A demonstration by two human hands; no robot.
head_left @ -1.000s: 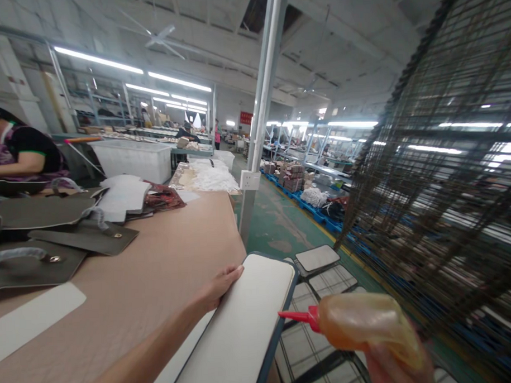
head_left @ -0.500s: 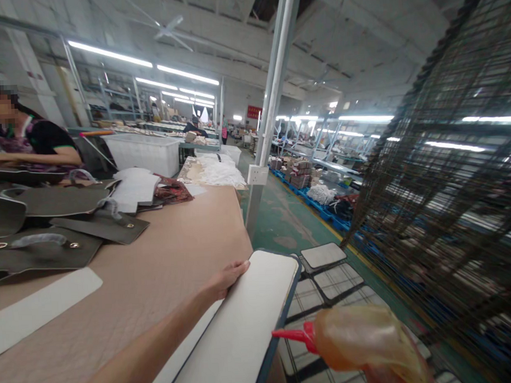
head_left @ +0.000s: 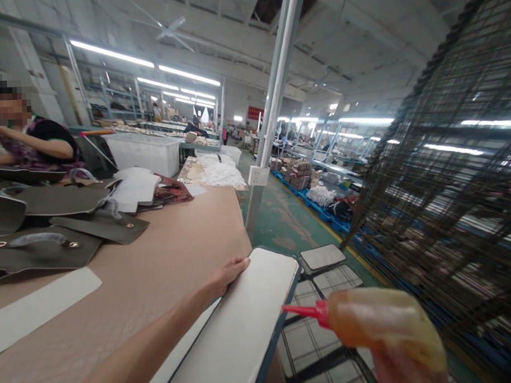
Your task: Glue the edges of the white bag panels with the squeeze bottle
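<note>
A long white panel with a dark border (head_left: 238, 315) lies at the table's right edge, its corners rounded. My left hand (head_left: 233, 272) grips its left edge near the far end, fingers on top. In my right hand (head_left: 398, 365), low at the right and partly hidden, is a squeeze bottle (head_left: 381, 321) of amber liquid. Its red nozzle points left, with the tip at the panel's right border; I cannot tell whether it touches. Another white strip shows beneath my left forearm.
Grey leather pieces with handles (head_left: 60, 237) and a white strip (head_left: 45, 305) lie on the tan table (head_left: 177, 244). Bordered panels sit on a wire rack (head_left: 338, 281) at lower right. Wire mesh (head_left: 447, 151) rises at right. A post (head_left: 272, 90) stands beyond the table; a co-worker (head_left: 48, 137) is at left.
My right hand and the bottle have moved up and right, the nozzle tip going farther along the panel's right border. My left hand stays put. The co-worker's arm has risen.
</note>
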